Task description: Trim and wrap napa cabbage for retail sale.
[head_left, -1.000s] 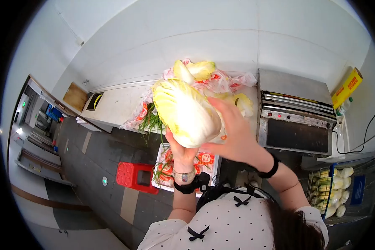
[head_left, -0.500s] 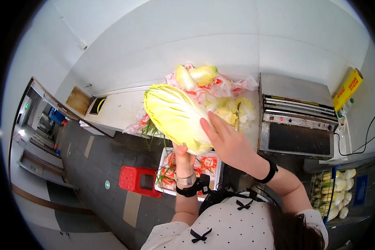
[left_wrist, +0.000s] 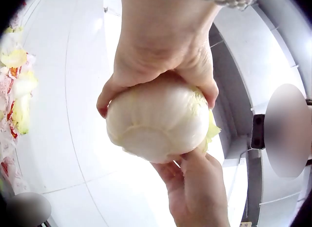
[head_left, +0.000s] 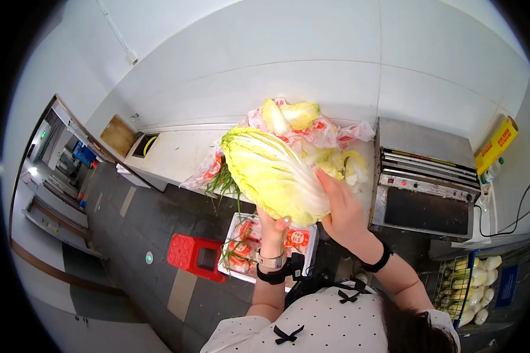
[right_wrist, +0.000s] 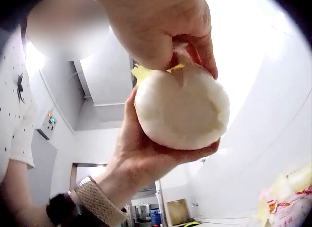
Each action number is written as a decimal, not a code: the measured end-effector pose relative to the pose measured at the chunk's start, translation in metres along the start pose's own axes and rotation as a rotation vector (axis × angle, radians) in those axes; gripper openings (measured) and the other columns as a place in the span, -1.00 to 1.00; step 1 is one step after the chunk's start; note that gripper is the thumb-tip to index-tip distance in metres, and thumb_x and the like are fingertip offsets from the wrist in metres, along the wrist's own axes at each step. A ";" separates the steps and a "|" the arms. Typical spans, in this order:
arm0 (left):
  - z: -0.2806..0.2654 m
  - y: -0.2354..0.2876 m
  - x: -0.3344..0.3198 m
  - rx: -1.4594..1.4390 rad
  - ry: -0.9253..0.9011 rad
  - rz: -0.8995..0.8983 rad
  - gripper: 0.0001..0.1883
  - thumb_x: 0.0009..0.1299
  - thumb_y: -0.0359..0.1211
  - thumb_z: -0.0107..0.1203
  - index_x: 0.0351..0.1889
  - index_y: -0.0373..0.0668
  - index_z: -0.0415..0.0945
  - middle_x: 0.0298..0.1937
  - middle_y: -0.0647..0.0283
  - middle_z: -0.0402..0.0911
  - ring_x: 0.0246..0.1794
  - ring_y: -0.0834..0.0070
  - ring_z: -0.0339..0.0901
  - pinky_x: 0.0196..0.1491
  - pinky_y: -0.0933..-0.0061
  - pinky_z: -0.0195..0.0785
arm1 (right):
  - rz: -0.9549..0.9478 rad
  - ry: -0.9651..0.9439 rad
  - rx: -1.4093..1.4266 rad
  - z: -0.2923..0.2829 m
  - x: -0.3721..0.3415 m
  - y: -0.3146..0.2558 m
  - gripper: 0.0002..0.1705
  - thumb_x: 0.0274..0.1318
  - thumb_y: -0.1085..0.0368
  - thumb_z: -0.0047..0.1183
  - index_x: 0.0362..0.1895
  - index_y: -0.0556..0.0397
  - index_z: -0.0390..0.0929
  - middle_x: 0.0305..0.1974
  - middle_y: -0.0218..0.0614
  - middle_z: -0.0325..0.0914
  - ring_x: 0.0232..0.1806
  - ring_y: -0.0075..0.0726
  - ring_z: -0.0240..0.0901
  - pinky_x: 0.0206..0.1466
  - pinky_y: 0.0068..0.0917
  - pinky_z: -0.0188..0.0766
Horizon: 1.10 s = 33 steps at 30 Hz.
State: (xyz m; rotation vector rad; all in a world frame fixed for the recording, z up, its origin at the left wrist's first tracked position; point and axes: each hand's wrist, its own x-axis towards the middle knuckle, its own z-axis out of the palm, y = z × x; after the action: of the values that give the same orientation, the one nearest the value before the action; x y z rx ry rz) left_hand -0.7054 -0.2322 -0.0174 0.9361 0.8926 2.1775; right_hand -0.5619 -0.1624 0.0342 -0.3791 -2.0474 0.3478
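Observation:
A large napa cabbage (head_left: 277, 176), pale yellow leaves with a white base, is held up over the counter in the head view. My left hand (head_left: 272, 229) supports it from below; in the left wrist view its thumb and fingers wrap the sides near the cut base (left_wrist: 148, 139). At the base end, my right hand (head_left: 350, 215) grips the cabbage. The right wrist view has the fingers (right_wrist: 207, 56) and thumb of that hand curled in at a leaf's edge by the base, pinching it.
Loose cabbage leaves (head_left: 300, 115) lie on printed plastic bags (head_left: 353, 132) on the counter (head_left: 182, 150). A metal machine (head_left: 427, 176) stands to the right. Below are a white box (head_left: 312, 247) of red-labelled packs, a red stool (head_left: 182, 253) and a cart (head_left: 453, 282) of vegetables.
The cabbage has turned in the hands from steeply tipped to lying more lengthwise. My right hand, spread beside it earlier, has closed in on the base end. My left hand stays underneath.

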 end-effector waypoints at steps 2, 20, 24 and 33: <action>-0.001 0.000 -0.003 0.053 0.000 -0.007 0.09 -0.14 -0.11 0.38 0.27 -0.32 -0.08 0.16 0.09 0.23 0.16 0.27 0.27 0.17 0.28 0.21 | 0.061 0.034 0.098 0.008 -0.005 0.013 -0.30 -0.30 0.59 -0.06 0.13 0.19 0.27 -0.05 0.00 0.38 -0.06 0.03 0.37 -0.04 -0.25 0.39; -0.015 -0.014 -0.003 -0.264 -0.030 -0.449 -0.16 0.07 -0.12 0.19 0.25 -0.32 0.06 0.15 0.09 0.33 0.12 0.26 0.36 0.16 0.25 0.27 | -0.432 -0.183 -0.242 -0.025 0.031 0.024 -0.62 -0.22 0.37 -0.01 -0.17 -0.17 0.50 -0.54 -0.48 0.25 -0.58 -0.42 0.34 -0.63 -0.54 0.25; -0.017 -0.026 0.001 -0.313 -0.100 -0.445 -0.21 0.08 -0.11 0.15 0.22 -0.33 0.13 0.14 0.07 0.37 0.09 0.24 0.39 0.14 0.21 0.29 | -0.205 0.033 -0.008 -0.025 0.054 0.033 -0.62 -0.31 0.46 0.04 -0.24 -0.09 0.48 -0.49 -0.36 0.36 -0.54 -0.24 0.41 -0.56 -0.44 0.33; -0.058 -0.044 -0.012 -0.436 -0.049 -0.504 -0.15 0.06 -0.04 0.17 0.22 -0.36 0.11 0.15 0.03 0.36 0.10 0.19 0.38 0.13 0.14 0.31 | 0.425 0.353 0.326 -0.048 0.143 0.083 -0.79 0.02 0.41 -0.02 -0.19 0.14 0.48 -0.56 -0.28 0.45 -0.65 -0.53 0.20 -0.55 -0.51 0.22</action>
State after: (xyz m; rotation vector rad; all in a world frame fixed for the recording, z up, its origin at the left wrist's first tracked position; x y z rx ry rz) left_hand -0.7330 -0.2341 -0.0861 0.4828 0.5210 1.7939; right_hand -0.5761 -0.0252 0.1363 -0.6248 -1.5235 0.8017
